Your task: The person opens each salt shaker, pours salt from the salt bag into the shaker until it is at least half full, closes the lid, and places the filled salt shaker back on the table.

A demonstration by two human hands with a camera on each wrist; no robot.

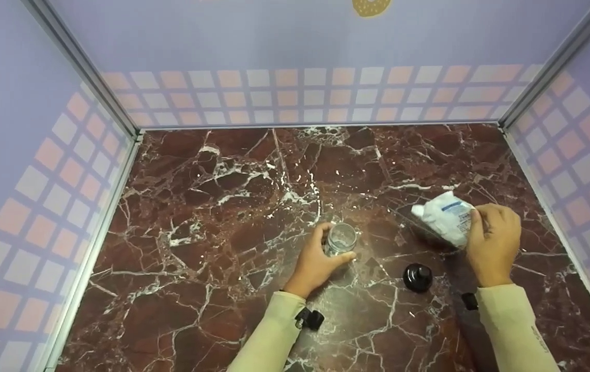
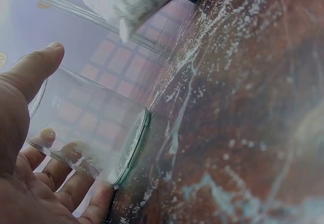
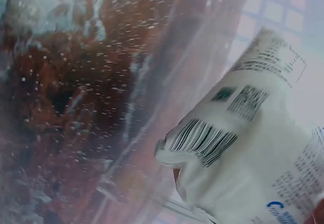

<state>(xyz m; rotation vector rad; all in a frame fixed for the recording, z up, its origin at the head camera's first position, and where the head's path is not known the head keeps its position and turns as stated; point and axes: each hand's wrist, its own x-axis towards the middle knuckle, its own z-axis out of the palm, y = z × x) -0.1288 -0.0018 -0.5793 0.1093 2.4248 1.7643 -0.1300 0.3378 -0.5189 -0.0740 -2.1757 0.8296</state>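
My left hand (image 1: 321, 258) curls round a clear glass jar (image 1: 341, 238) that stands upright on the marbled table, its mouth facing up. In the left wrist view, the thumb is on one side of the jar (image 2: 86, 117) and the fingers on the other, with some white grains low inside. To the right, my right hand (image 1: 494, 240) grips a crumpled white packet (image 1: 447, 218) at its right end, tilted above the table. Barcodes and small print show on the packet (image 3: 243, 148) in the right wrist view; the right fingers are mostly hidden there.
A round black lid with a knob (image 1: 417, 277) lies on the table between the two forearms. White grains (image 2: 228, 36) are scattered over the dark red marbled tabletop (image 1: 186, 299). Purple walls with pink and white squares (image 1: 315, 93) enclose the back and both sides.
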